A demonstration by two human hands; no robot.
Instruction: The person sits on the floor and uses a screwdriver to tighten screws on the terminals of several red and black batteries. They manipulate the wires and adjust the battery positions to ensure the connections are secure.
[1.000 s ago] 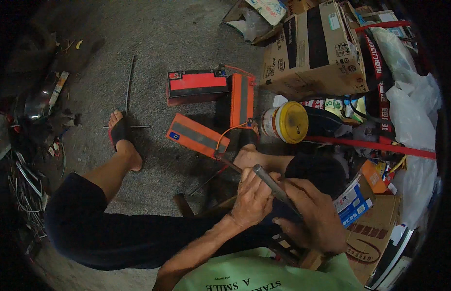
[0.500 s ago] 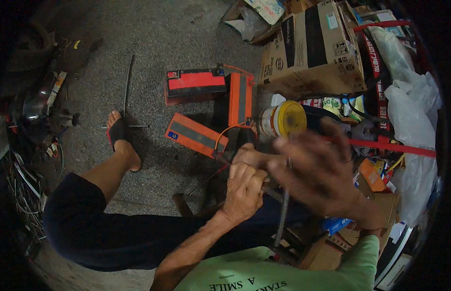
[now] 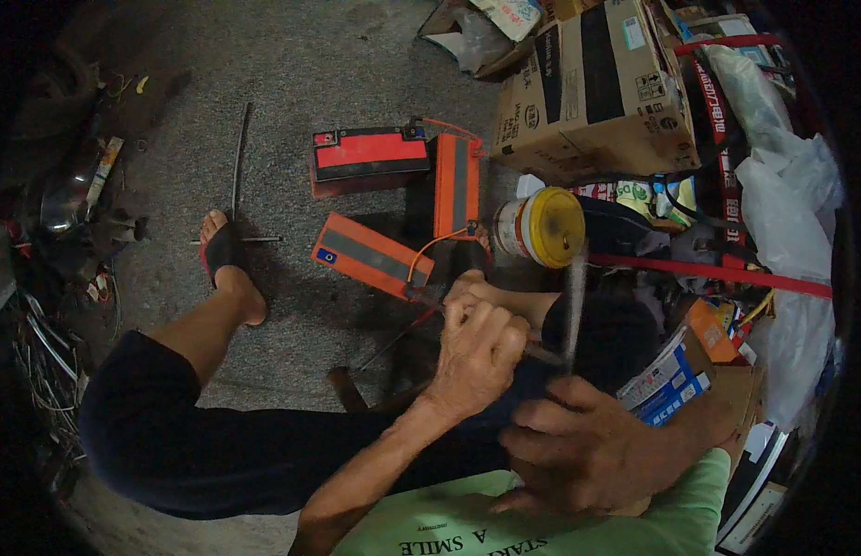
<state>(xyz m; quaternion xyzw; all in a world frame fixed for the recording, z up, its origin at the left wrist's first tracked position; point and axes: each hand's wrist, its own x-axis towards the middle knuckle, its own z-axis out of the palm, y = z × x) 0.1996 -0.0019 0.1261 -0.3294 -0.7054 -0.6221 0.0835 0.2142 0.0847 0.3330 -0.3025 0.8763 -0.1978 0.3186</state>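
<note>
My left hand (image 3: 477,352) is closed around the shaft of a T-shaped metal wrench, whose crossbar (image 3: 575,310) is blurred by motion. My right hand (image 3: 588,445) is near the crossbar's lower end, with its fingers bent and apart. Whether it touches the bar is hard to tell. Beyond my left hand lie two orange-and-grey batteries, one slanted (image 3: 373,256) and one lengthwise (image 3: 444,199), and a red-and-black battery (image 3: 373,157). An orange wire (image 3: 435,243) runs between the two orange ones. The wrench's far end is unclear.
A yellow-lidded tub (image 3: 553,227) stands right of the batteries, below a large cardboard box (image 3: 588,102). Another T-shaped metal bar (image 3: 238,167) lies by my left foot (image 3: 228,264). Loose cables (image 3: 46,347) sit at far left. Plastic bags (image 3: 791,222) and packages crowd the right.
My right hand has swung down and nearer my body, and the crossbar has turned. My left hand has shifted slightly right and keeps its grip on the wrench.
</note>
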